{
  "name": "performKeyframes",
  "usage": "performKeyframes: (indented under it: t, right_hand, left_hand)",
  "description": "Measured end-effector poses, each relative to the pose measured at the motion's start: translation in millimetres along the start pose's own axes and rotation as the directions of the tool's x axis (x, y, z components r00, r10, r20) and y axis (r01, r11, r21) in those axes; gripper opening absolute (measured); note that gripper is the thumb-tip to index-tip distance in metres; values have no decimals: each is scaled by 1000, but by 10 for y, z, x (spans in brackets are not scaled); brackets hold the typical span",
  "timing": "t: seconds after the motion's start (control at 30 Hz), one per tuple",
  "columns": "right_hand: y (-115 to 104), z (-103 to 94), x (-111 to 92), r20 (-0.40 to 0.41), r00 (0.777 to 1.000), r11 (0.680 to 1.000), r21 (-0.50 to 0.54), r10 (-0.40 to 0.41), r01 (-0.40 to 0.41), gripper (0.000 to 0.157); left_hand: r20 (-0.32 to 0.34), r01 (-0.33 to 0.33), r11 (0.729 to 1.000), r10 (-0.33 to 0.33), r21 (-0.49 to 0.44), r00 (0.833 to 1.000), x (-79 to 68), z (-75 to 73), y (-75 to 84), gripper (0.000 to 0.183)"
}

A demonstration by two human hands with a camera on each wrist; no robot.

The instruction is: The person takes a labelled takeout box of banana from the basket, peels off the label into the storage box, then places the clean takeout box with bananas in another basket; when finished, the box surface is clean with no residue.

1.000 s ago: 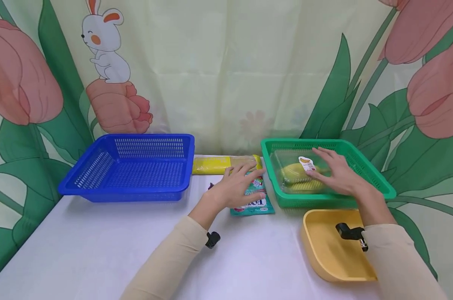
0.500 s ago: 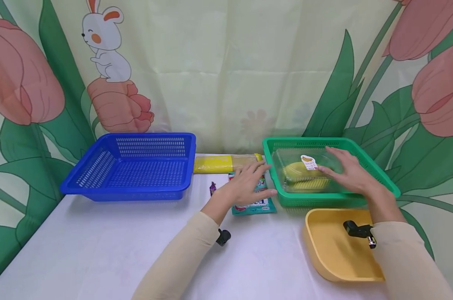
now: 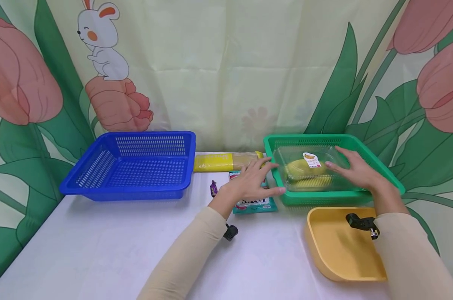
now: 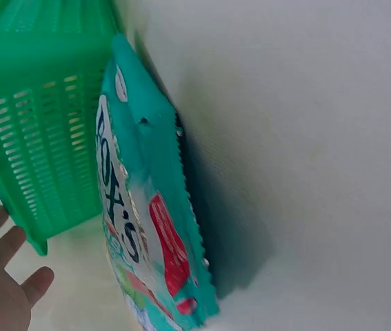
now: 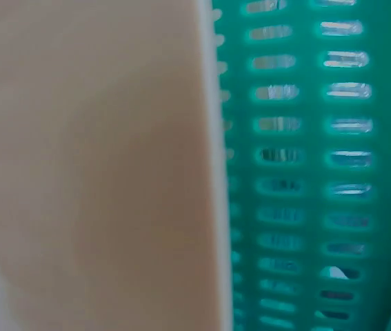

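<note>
Green basket point(image 3: 384, 173) at the table's right holds a clear box point(image 3: 309, 171) of yellow fruit, and a person's right hand point(image 3: 356, 171) rests against the box's right side with fingers straight and spread. Left hand point(image 3: 250, 181) hovers at the basket's left wall, fingers straight and relaxed, gripping nothing, above a teal packet point(image 3: 254, 204) that lies flat just beside the basket. Behind sits a yellow packet point(image 3: 220, 162); a blue basket point(image 3: 136, 166) stands well to the left, a yellow tray point(image 3: 335, 246) nearest the person.
</note>
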State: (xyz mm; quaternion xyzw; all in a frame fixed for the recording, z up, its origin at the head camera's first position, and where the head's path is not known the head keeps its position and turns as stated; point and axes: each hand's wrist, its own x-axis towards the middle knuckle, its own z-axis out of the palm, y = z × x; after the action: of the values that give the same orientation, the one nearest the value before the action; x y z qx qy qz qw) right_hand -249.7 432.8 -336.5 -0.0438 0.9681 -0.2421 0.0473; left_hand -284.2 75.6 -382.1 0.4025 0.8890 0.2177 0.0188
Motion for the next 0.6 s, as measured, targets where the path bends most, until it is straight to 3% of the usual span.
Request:
performKeyframes:
  t: [0.3,0.6]
  right_hand:
    - [47,-65,57,60,997,999,10,53,-53,95]
    - [-68,-137,141,122,989,991,90,90,-101,95]
  left_hand:
    - [-11,28,999,-28,-32,1000,108,-27,74,81]
    - [22,29,995,-31,95,999,260,-213,94,80]
